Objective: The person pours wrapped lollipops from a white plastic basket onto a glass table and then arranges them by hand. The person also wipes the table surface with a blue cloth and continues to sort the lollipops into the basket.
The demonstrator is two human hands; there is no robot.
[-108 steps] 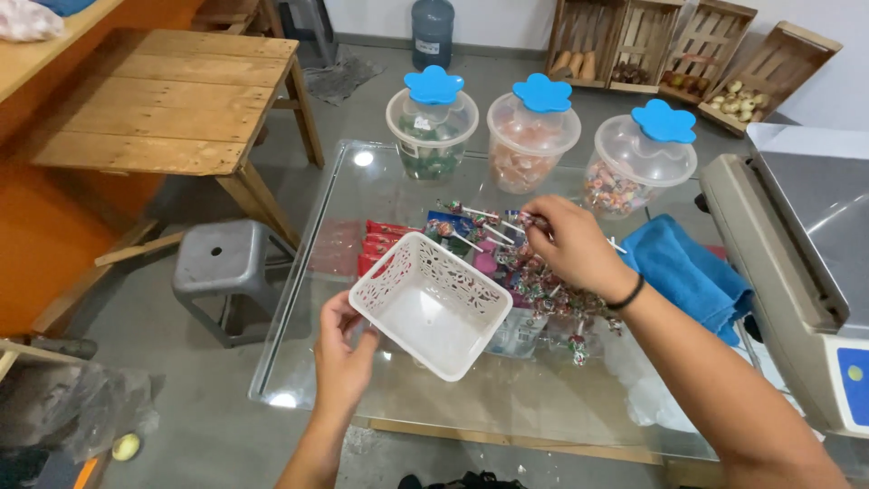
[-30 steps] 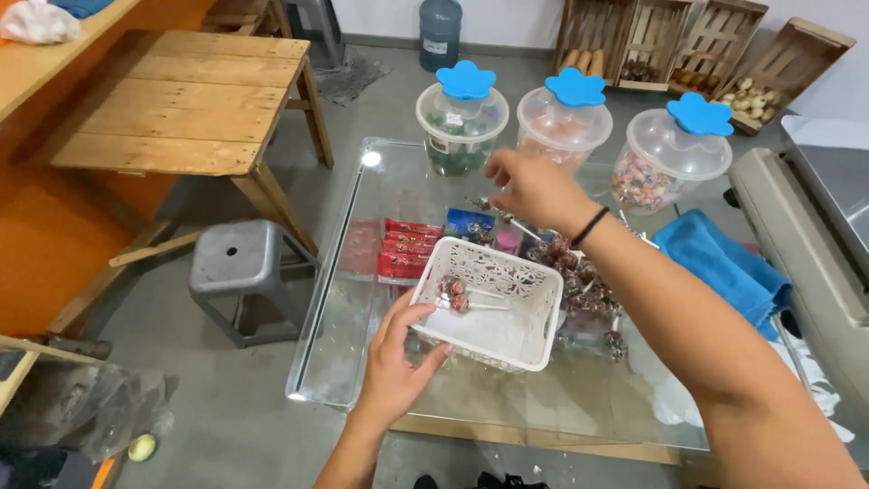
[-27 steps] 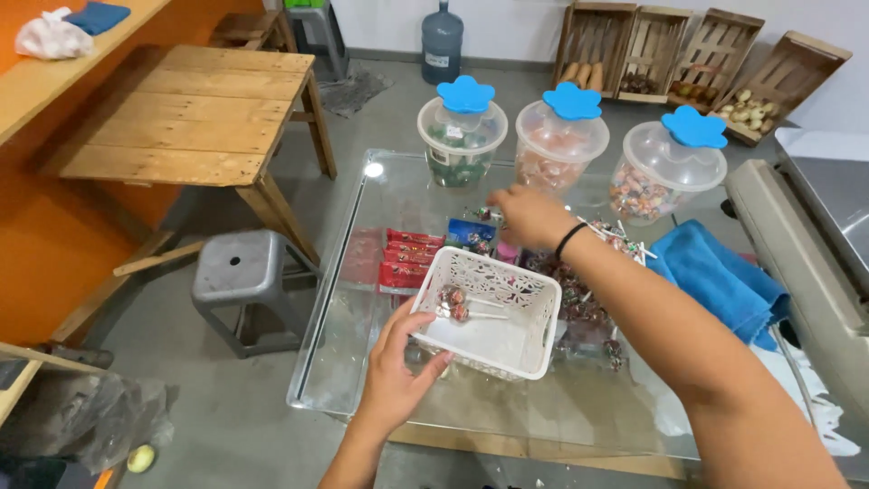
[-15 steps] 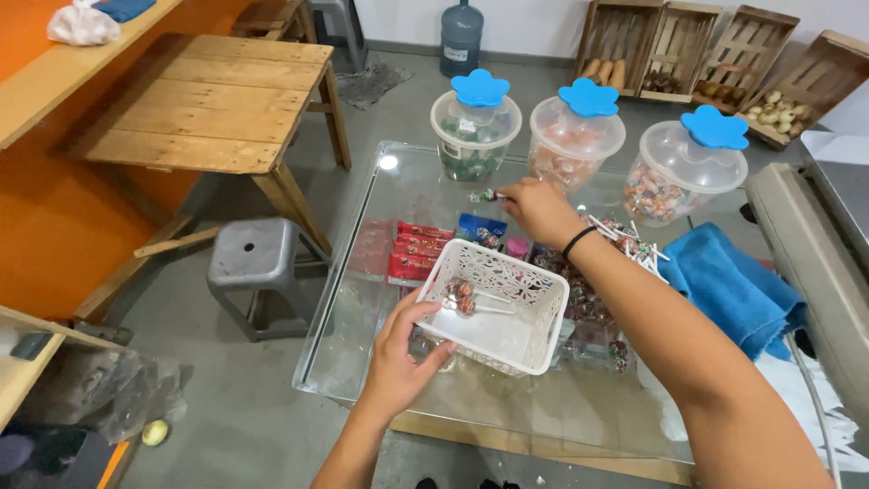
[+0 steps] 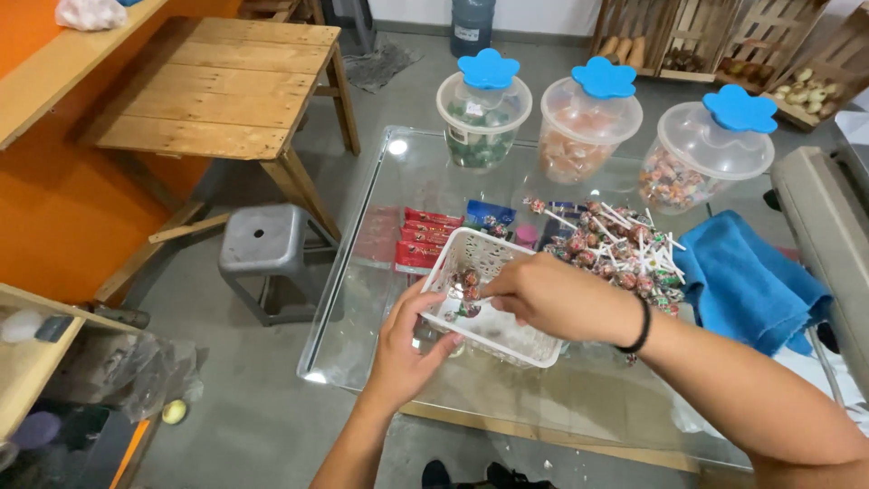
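Lollipops [image 5: 464,288] in white basket [image 5: 507,340], hands [image 5: 409,349] [image 5: 548,294] holding it

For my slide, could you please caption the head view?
Left hand steadies a white basket while right hand places lollipops inside.

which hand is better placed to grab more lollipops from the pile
Probably the right hand: it sits over the white basket, beside the lollipop pile. The left hand holds the basket's near edge.
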